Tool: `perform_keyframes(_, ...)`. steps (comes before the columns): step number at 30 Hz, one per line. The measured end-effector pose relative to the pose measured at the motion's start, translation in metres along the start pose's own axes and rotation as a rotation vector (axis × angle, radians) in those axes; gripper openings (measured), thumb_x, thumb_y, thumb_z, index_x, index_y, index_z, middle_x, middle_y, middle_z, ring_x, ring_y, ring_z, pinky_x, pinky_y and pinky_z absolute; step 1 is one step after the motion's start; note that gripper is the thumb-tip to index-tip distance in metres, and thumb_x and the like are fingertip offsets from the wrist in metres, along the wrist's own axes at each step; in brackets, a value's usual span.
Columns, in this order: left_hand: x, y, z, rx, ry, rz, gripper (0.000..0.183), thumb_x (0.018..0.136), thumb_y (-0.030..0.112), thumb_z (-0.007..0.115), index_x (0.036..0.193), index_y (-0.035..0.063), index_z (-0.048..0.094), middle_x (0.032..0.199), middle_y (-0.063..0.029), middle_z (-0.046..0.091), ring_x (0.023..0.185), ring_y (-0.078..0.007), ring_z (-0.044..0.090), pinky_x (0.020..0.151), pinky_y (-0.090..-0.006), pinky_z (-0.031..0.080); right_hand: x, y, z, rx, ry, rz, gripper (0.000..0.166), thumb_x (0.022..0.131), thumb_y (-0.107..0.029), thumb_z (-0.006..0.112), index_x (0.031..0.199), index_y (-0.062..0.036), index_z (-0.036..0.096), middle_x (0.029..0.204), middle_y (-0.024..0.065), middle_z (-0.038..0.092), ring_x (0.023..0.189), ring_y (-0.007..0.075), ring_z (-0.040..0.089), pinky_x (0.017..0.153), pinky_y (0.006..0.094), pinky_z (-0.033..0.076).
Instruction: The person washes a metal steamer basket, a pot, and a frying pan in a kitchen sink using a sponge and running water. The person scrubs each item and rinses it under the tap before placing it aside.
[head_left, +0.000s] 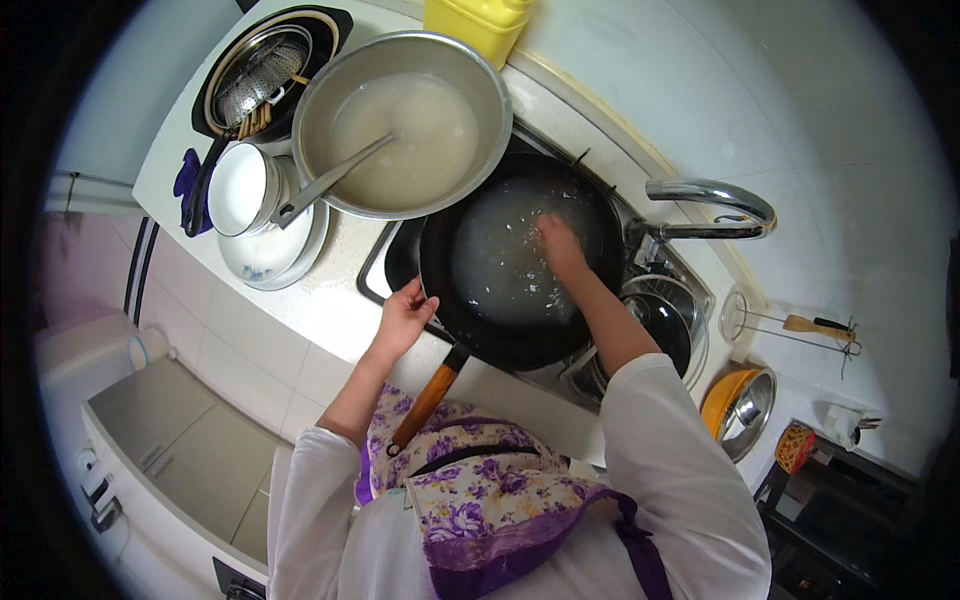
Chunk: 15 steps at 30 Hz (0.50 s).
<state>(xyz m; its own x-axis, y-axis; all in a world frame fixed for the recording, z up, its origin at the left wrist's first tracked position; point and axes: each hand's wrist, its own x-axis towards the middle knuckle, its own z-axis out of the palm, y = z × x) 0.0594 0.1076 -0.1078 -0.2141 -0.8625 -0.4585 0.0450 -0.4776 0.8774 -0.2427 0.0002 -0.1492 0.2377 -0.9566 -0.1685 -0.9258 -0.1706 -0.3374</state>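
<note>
A black wok (517, 345) with a wooden handle (426, 401) holds cloudy water and stands over the sink beside the tap. My right hand (561, 244) dips into the water, its fingertips under the surface near some pale bits; whether they hold anything is hidden. The fingers and thumb of my left hand (407, 316) pinch the wok's left rim. Touching or overlapping the wok's upper left edge is a large stainless steel basin (495, 112) of whitish liquid, with a metal ladle (337, 176) leaning in it.
White bowls (238, 189) sit on plates (307, 259) at the left. Behind them are a dark pot (330, 30) with a perforated steamer (262, 75) and a yellow container (476, 26). A chrome faucet (712, 191) arches at the right, near a glass lid (664, 330) and an orange bowl (724, 401).
</note>
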Motion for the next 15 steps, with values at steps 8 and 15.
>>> perform_keyframes(8,0.003,-0.001,0.0,-0.025,-0.009,0.007,0.036,0.087,0.001,0.054,0.122,0.0033,0.049,0.076,0.003,0.057,0.064,-0.0026,0.048,0.058,-0.0187,0.043,-0.099,-0.004,0.027,0.078,-0.048,-0.277,0.011,0.079,-0.005,0.049,0.09,-0.0042,0.05,0.096,0.0193,0.053,0.09,0.0387,0.052,0.077,0.0439,0.044)
perform_keyframes(15,0.004,-0.014,-0.003,0.053,-0.007,0.034,0.036,0.086,0.002,0.055,0.122,0.0023,0.048,0.073,0.0032,0.053,0.064,-0.0034,0.047,0.058,-0.0193,0.042,-0.067,-0.117,0.038,0.552,-0.199,-0.195,0.014,0.075,0.004,0.05,0.087,-0.0026,0.047,0.086,0.0181,0.05,0.083,0.039,0.052,0.068,0.0413,0.044)
